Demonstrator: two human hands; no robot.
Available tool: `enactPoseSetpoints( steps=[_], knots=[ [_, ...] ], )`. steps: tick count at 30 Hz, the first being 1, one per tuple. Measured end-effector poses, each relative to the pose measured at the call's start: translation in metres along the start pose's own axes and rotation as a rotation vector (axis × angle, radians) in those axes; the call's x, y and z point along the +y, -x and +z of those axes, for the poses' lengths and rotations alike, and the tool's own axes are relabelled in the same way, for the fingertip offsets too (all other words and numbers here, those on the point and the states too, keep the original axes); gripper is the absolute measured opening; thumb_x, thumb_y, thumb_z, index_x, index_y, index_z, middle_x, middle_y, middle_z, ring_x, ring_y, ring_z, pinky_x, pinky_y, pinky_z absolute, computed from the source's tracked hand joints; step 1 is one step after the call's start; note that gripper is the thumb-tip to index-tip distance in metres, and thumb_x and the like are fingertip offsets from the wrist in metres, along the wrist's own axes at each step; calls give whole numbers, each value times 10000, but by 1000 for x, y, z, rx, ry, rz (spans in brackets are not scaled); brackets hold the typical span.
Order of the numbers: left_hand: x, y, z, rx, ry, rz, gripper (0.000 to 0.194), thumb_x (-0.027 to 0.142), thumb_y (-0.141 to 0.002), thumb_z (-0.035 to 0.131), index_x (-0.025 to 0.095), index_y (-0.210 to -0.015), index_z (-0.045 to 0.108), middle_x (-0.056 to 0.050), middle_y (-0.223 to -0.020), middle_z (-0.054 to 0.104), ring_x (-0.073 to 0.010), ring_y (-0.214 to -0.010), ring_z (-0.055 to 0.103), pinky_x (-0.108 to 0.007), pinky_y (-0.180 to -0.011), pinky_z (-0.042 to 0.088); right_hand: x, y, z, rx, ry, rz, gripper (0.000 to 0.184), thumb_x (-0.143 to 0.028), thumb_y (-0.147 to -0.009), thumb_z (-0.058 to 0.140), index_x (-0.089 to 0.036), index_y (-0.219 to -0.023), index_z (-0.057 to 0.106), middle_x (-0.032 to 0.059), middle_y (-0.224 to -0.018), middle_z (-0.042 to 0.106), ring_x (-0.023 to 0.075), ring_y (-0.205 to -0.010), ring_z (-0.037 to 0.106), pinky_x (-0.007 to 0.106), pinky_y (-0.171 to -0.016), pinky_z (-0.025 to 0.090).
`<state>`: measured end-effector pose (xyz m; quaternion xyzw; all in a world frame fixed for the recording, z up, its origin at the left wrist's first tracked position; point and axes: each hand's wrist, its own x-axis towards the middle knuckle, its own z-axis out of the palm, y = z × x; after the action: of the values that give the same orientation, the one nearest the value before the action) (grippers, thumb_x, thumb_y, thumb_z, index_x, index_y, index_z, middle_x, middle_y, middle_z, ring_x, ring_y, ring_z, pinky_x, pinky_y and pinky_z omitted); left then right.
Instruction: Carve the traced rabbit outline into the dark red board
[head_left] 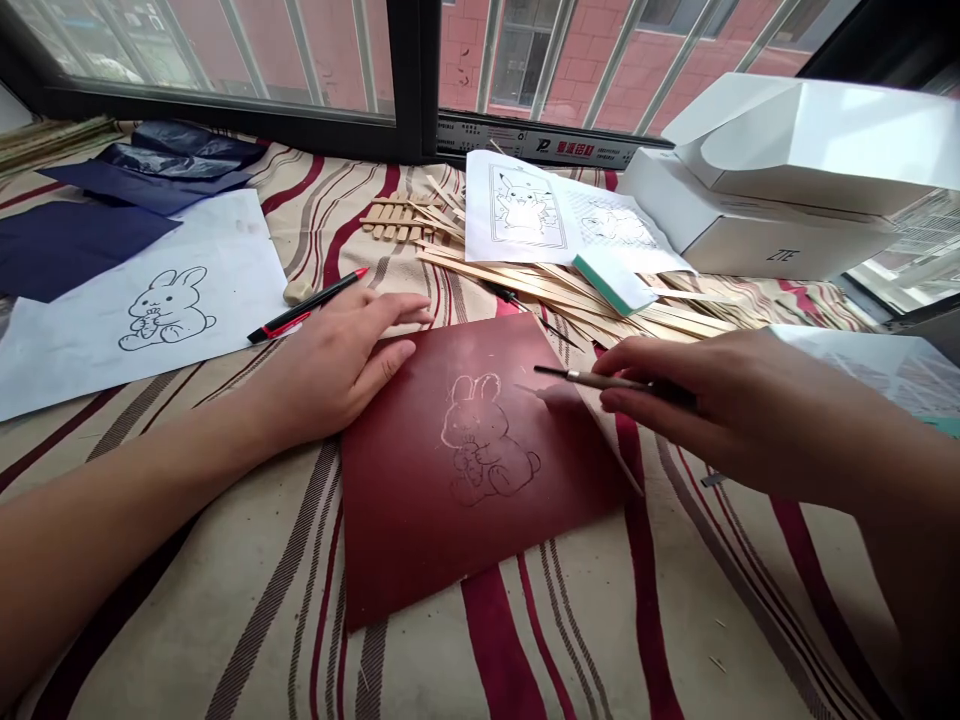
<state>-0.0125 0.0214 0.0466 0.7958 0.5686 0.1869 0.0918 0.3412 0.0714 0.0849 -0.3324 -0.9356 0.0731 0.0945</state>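
Observation:
A dark red board (pixel 405 500), which looks like a linoleum carving block, lies on the striped cloth in front of me. On it is a rabbit outline (pixel 491 440), with pale lines around the head and ears and dark lines lower down. My left hand (pixel 352 350) rests at the board's upper left edge, fingers stretched out and thumb on the surface. Between the fingers of my right hand (pixel 720 400) is a slim carving tool (pixel 600 380). Its dark metal tip points left, above the board's right side and apart from the rabbit's lines.
Beyond my left hand lie a black and red pen (pixel 307 305) and a rabbit drawing (pixel 225 230) on white paper. Dark blue sheets (pixel 75 245) overlap it. Wooden strips (pixel 517 280), a printed sheet (pixel 517 205) and a white box (pixel 750 240) stand near the window.

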Motion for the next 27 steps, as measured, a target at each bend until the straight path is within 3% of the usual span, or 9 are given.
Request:
enactPoseSetpoints(
  steps=[3, 6, 9, 13, 20, 27],
  knots=[
    [-2, 1, -3, 51, -104, -11, 588, 491, -1061, 333, 160, -1413, 668, -151, -1361, 777, -360, -1302, 661, -590, -1194, 525, -13, -1, 1, 68, -39, -53, 305, -433, -1118, 550, -248, -1112, 792, 43, -829, 809, 196, -613, 692, 337, -580, 453],
    [-6, 4, -5, 21, -174, 14, 585, 499, -1049, 324, 158, -1330, 707, -163, -1269, 785, -379, -1232, 662, -613, -1154, 531, -31, -6, 12, -12, -184, -149, 291, -315, -1120, 578, -256, -1298, 801, 31, -1007, 860, 171, -773, 780, 289, -674, 514],
    [-7, 5, -5, 9, -207, 43, 592, 498, -1047, 316, 153, -1301, 724, -180, -1241, 770, -403, -1224, 650, -635, -1145, 517, -41, -11, 23, -87, -158, -211, 407, -250, -1129, 540, -280, -1476, 751, 25, -1094, 864, 152, -825, 782, 266, -690, 488],
    [-7, 4, -4, -9, -189, 49, 554, 501, -1041, 335, 183, -1259, 733, -175, -1235, 749, -413, -1206, 645, -658, -1131, 509, -40, -14, 27, -108, -137, -253, 455, -320, -1167, 495, -367, -1578, 684, 0, -963, 832, 129, -726, 721, 255, -640, 409],
    [-9, 4, -4, -7, -227, 49, 555, 522, -1048, 319, 205, -1224, 738, -156, -1197, 729, -395, -1219, 648, -621, -1126, 524, -45, -20, 17, -141, -44, -286, 459, -233, -1129, 504, -332, -1497, 760, -7, -827, 764, 110, -621, 646, 273, -576, 309],
    [-9, 2, -3, -19, -248, 62, 620, 519, -1042, 285, 142, -1211, 746, -185, -1143, 721, -404, -1160, 666, -635, -1089, 544, -47, -18, 13, -153, 47, -333, 475, -184, -1098, 519, -316, -1487, 759, -20, -775, 723, 101, -575, 618, 299, -550, 251]
  ],
)
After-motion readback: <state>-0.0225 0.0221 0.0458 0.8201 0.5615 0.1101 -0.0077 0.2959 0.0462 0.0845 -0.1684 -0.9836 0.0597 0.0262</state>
